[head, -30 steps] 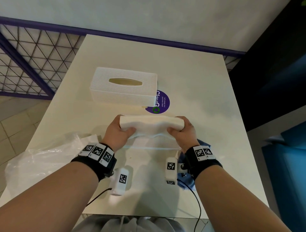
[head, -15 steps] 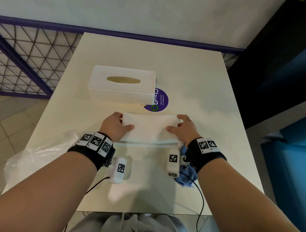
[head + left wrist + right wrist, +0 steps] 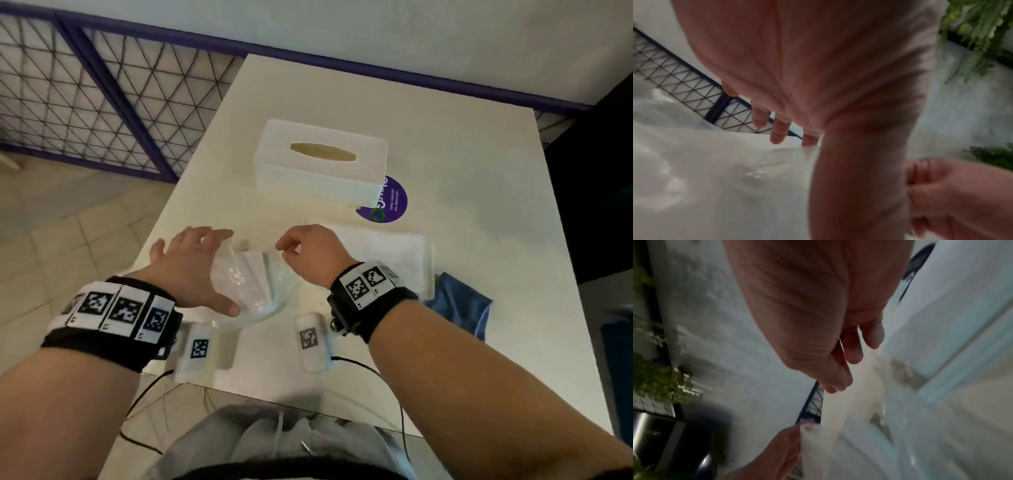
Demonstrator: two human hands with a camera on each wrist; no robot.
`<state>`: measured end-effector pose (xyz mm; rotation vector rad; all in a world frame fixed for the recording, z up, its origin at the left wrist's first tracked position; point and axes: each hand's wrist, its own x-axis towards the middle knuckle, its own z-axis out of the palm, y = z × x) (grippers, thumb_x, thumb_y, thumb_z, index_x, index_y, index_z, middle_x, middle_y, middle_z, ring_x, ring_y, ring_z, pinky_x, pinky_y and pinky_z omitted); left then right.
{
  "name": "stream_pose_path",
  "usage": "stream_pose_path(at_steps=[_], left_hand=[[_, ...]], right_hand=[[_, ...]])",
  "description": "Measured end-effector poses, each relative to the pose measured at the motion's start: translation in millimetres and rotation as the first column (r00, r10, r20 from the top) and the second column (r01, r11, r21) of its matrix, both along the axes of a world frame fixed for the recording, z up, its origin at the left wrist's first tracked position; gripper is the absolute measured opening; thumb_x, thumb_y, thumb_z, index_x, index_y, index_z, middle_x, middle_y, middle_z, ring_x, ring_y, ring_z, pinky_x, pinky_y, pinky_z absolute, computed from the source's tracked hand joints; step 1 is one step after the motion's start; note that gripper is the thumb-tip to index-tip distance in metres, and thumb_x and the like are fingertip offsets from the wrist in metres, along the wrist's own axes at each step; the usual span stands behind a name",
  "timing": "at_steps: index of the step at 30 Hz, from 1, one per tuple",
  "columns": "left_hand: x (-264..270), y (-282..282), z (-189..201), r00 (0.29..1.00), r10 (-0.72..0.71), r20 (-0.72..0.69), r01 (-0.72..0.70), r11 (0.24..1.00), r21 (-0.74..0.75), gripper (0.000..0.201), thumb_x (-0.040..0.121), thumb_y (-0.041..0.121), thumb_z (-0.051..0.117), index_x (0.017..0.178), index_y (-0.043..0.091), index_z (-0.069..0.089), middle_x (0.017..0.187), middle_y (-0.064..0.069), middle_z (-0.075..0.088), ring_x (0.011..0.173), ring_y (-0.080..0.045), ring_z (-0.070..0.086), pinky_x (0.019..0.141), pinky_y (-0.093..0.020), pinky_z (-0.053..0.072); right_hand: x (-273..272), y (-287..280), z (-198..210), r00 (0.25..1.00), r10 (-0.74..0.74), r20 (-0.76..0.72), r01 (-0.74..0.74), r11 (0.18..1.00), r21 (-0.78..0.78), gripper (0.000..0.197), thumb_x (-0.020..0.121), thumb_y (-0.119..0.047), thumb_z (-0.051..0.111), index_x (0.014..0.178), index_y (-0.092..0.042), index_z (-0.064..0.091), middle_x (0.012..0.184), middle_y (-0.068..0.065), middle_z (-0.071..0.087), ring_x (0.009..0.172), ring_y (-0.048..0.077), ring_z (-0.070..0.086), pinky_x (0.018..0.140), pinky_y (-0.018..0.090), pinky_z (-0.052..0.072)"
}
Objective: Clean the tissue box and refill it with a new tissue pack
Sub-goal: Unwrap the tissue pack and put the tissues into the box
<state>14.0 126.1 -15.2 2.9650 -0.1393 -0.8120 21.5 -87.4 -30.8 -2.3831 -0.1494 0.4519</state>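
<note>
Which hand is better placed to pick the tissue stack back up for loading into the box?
Right, probably. The right hand sits beside the tissue stack and the tissue box, pinching only an edge of the plastic wrapper. The left hand is farther away, spread over the wrapper.

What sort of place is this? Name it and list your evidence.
Probably a shared indoor space such as an office pantry: a white table, a purple sticker about keeping the pantries clean, a purple-framed wire-mesh partition, potted greenery.

Bare tabletop (image 3: 462, 144) beyond tissue box (image 3: 318, 171)
</note>
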Motion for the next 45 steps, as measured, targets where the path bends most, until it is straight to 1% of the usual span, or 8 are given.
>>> stream_pose_path(at_steps=[5, 13, 22, 26, 33, 40, 42, 45], left_hand=[[-23, 16, -21, 0.999, 0.010, -0.041, -0.007, 0.998, 0.059, 0.154, 0.043, 0.066, 0.084, 0.141, 0.039, -0.033, 0.160, -0.003, -0.018, 0.147, -0.027, -0.018, 0.113, -0.060, -0.008], [-39, 24, -37, 0.999, 0.045, -0.026, -0.045, 0.999, 0.000, 0.151, 0.045, 0.071, 0.080, 0.142, 0.040, -0.032, 0.161, -0.004, -0.016, 0.148, -0.027, -0.014, 0.115, -0.060, -0.005], [-37, 27, -46, 0.995, 0.097, -0.012, -0.097, 0.995, -0.023, 0.152, 0.043, 0.077, 0.076, 0.140, 0.038, -0.034, 0.161, -0.008, -0.012, 0.148, -0.030, -0.007, 0.115, -0.062, 0.001], [-36, 26, -46, 0.993, 0.118, -0.005, -0.118, 0.993, -0.022, 0.155, 0.039, 0.075, 0.078, 0.139, 0.038, -0.036, 0.161, -0.007, -0.010, 0.148, -0.030, -0.007, 0.114, -0.062, 0.001], [-37, 21, -42, 0.989, 0.144, -0.033, -0.145, 0.989, -0.022, 0.152, 0.044, 0.070, 0.081, 0.143, 0.036, -0.029, 0.161, -0.007, -0.007, 0.148, -0.029, -0.005, 0.115, -0.063, 0.001], [-26, 11, -22, 0.986, 0.168, -0.016, -0.168, 0.978, -0.122, 0.154, 0.041, 0.076, 0.077, 0.146, 0.032, -0.026, 0.161, -0.010, -0.015, 0.148, -0.028, -0.011, 0.116, -0.057, -0.002], [-14, -6, -7, 0.963, 0.255, 0.091, -0.188, 0.870, -0.456, 0.142, 0.050, 0.072, 0.074, 0.151, 0.028, -0.015, 0.162, -0.005, -0.008, 0.149, -0.021, -0.002, 0.119, -0.042, 0.005], [6, -43, 9, 0.909, 0.412, -0.060, -0.233, 0.384, -0.893, 0.126, 0.060, 0.056, 0.082, 0.154, 0.024, 0.002, 0.161, 0.001, 0.012, 0.144, -0.012, 0.019, 0.117, -0.033, 0.019]], right_hand=[[11, 59, -17, 0.966, 0.235, -0.106, -0.254, 0.936, -0.243, 0.051, 0.083, -0.017, 0.051, 0.132, -0.030, 0.051, 0.140, -0.006, 0.049, 0.130, 0.023, 0.041, 0.108, 0.040, 0.037], [8, 86, -11, 0.949, 0.298, -0.107, -0.309, 0.802, -0.511, 0.056, 0.081, -0.035, 0.062, 0.134, -0.026, 0.046, 0.127, 0.005, 0.047, 0.121, 0.029, 0.041, 0.094, 0.042, 0.042], [12, 79, 5, 0.940, -0.032, -0.340, -0.036, 0.981, -0.190, 0.027, 0.073, -0.028, 0.077, 0.078, -0.010, 0.057, 0.081, 0.005, 0.064, 0.075, 0.024, 0.064, 0.053, 0.024, 0.047], [6, 75, 3, 0.860, -0.121, -0.495, 0.118, 0.992, -0.037, 0.035, 0.075, -0.029, 0.071, 0.100, -0.007, 0.062, 0.090, 0.013, 0.071, 0.077, 0.029, 0.070, 0.065, 0.041, 0.061], [13, 49, 57, 0.989, -0.042, -0.139, 0.019, 0.986, -0.164, 0.049, 0.091, -0.019, 0.053, 0.136, -0.003, 0.043, 0.139, 0.013, 0.047, 0.124, 0.030, 0.048, 0.097, 0.032, 0.041], [7, -44, 127, 0.978, -0.141, 0.155, 0.152, 0.987, -0.057, 0.029, 0.086, -0.020, 0.064, 0.115, -0.018, 0.060, 0.106, 0.000, 0.061, 0.095, 0.021, 0.060, 0.067, 0.023, 0.043], [1, -71, 130, 0.953, -0.237, 0.190, 0.231, 0.972, 0.050, 0.020, 0.085, -0.022, 0.067, 0.104, -0.019, 0.060, 0.099, 0.001, 0.064, 0.090, 0.021, 0.062, 0.066, 0.026, 0.047], [-9, -105, 120, 0.916, -0.348, 0.199, 0.312, 0.931, 0.191, 0.022, 0.085, -0.024, 0.068, 0.104, -0.019, 0.060, 0.100, 0.005, 0.068, 0.091, 0.023, 0.064, 0.078, 0.034, 0.052]])
